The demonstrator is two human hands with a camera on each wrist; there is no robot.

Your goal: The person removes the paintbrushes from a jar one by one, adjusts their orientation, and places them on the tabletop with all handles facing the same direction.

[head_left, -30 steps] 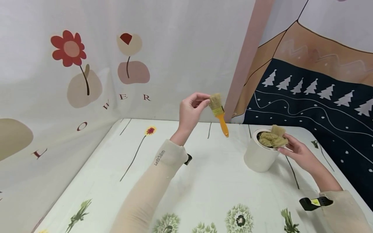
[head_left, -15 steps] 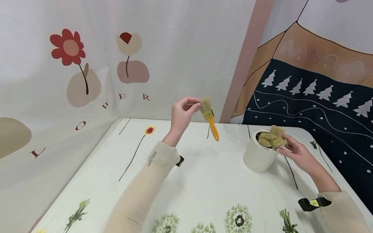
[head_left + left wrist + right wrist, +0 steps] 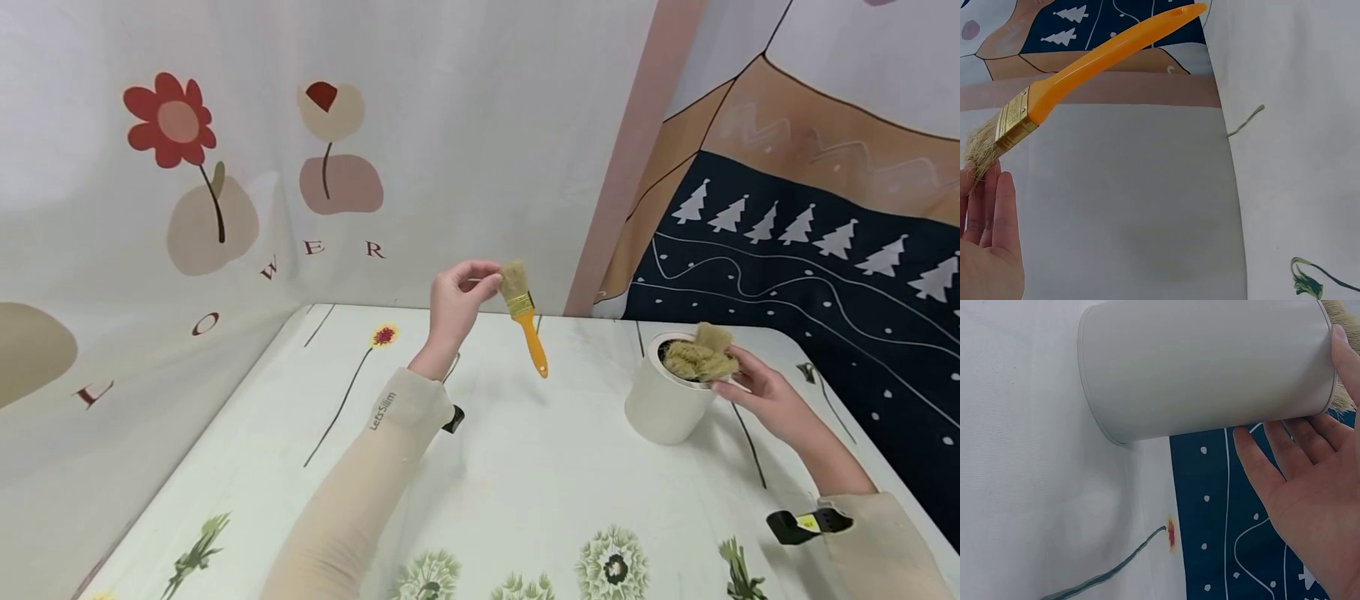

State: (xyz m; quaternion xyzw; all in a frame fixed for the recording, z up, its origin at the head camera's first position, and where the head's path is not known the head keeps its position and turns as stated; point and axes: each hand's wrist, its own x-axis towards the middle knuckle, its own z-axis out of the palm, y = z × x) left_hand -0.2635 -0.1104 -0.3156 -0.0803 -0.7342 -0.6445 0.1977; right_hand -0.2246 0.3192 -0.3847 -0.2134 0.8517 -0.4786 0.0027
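Observation:
My left hand (image 3: 453,310) pinches a paintbrush (image 3: 533,340) by its pale bristles, fingertips at their ends. The brush hangs in the air above the table with its orange handle pointing down and to the right. A gold ferrule (image 3: 1016,122) shows between bristles and handle in the left wrist view. At the right, my right hand (image 3: 772,393) holds the upper side of a white cylindrical container (image 3: 666,410), thumb near the rim and fingers along its far side. Bristle heads (image 3: 701,357) stick out of the container's mouth; whatever lies below them is hidden inside.
A white table (image 3: 555,475) printed with flowers and leaves lies under both hands. Behind it hangs a pale curtain (image 3: 480,125) with flower prints, and a dark blue cloth (image 3: 750,275) with white trees covers the right side.
My left hand has moved left and slightly down, carrying the paintbrush away from the container. The right hand and the container have stayed in place.

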